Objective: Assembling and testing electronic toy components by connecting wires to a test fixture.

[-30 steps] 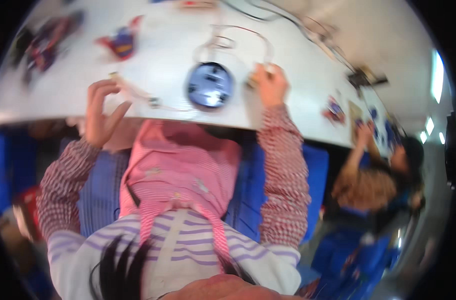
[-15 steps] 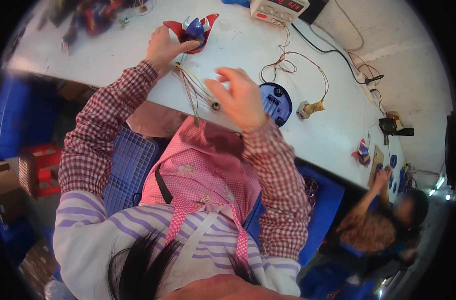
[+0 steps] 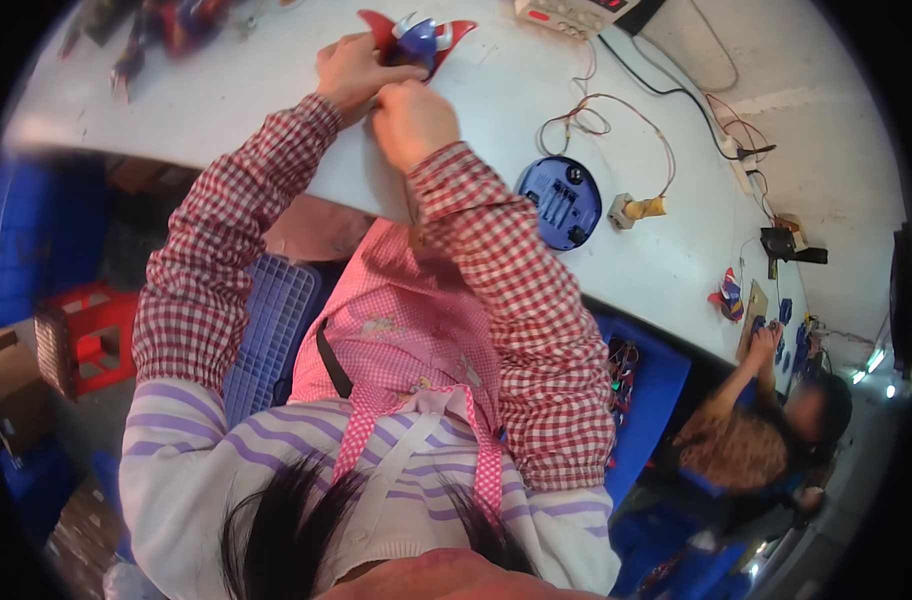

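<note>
At the back of the white table, my left hand [image 3: 352, 78] grips a toy part [image 3: 418, 40] with red wing-like sides, a blue middle and silver horns. My right hand [image 3: 413, 122] is right beside it, with its fingers curled in and pressed together near my left thumb. What those fingers pinch is hidden. The thin wires seen under my hands earlier are mostly covered by my right hand and sleeve. To the right of my right forearm, a round blue plastic base [image 3: 559, 203] with slots inside lies on the table.
A power supply [image 3: 568, 14] stands at the back, its thin leads [image 3: 616, 98] looping toward a brass-coloured fitting [image 3: 636, 209]. Blurred red and dark parts [image 3: 181, 30] lie far left. A blue bin [image 3: 636, 410] sits by my right arm. Another person [image 3: 751, 440] works at right.
My right hand has moved left and away from me, from above the wires to the toy part, and its fingers have closed. My left hand still holds the part. The whole view has shifted slightly.
</note>
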### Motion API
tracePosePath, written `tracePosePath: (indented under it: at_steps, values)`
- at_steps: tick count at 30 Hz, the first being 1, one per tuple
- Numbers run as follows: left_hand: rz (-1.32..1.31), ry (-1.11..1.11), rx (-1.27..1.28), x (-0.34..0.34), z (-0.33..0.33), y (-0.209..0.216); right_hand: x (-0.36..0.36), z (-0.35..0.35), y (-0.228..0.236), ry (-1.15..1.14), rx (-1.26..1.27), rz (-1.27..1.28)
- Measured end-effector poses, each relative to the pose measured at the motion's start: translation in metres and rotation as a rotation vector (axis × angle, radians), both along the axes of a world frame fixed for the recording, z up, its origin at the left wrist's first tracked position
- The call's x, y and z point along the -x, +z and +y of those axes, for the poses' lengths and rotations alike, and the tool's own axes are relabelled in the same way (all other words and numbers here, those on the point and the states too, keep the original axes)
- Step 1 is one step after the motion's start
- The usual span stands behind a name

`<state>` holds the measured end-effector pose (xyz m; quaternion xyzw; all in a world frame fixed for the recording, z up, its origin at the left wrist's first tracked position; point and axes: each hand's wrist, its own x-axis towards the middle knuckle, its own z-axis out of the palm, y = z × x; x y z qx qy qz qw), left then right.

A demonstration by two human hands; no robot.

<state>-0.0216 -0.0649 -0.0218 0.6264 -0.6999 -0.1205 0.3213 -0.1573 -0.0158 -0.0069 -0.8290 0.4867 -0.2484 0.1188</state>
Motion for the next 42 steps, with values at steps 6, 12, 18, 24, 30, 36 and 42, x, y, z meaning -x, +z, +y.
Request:
tracePosePath:
  at_steps: [6, 12, 18, 24, 30, 36, 42]
  values:
    - [0.064, -0.044, -0.124, 0.005, 0.007, 0.018, 0.042, -0.003, 0.009, -0.042, -0.234, -0.236]
    - [0.822, -0.141, -0.305, 0.023, 0.030, 0.038, 0.066, -0.004, 0.015, -0.161, -0.533, -0.531]
    - [1.003, -0.307, -0.236, 0.044, 0.039, 0.035, 0.098, 0.010, 0.036, -0.192, -0.663, -0.774]
    - [1.154, -0.467, -0.309, 0.068, 0.051, 0.029, 0.138, 0.024, 0.049, -0.264, -0.594, -0.867]
    - [0.964, -0.557, -0.305, 0.092, 0.073, 0.025, 0.182, 0.033, 0.035, -0.407, -0.054, -0.482]
    - [0.955, -0.675, -0.477, 0.120, 0.084, 0.020, 0.207, 0.042, 0.006, -0.462, 0.245, -0.124]
    - [0.767, -0.687, -0.470, 0.137, 0.086, 0.009, 0.211, 0.048, -0.014, -0.552, 0.272, -0.122]
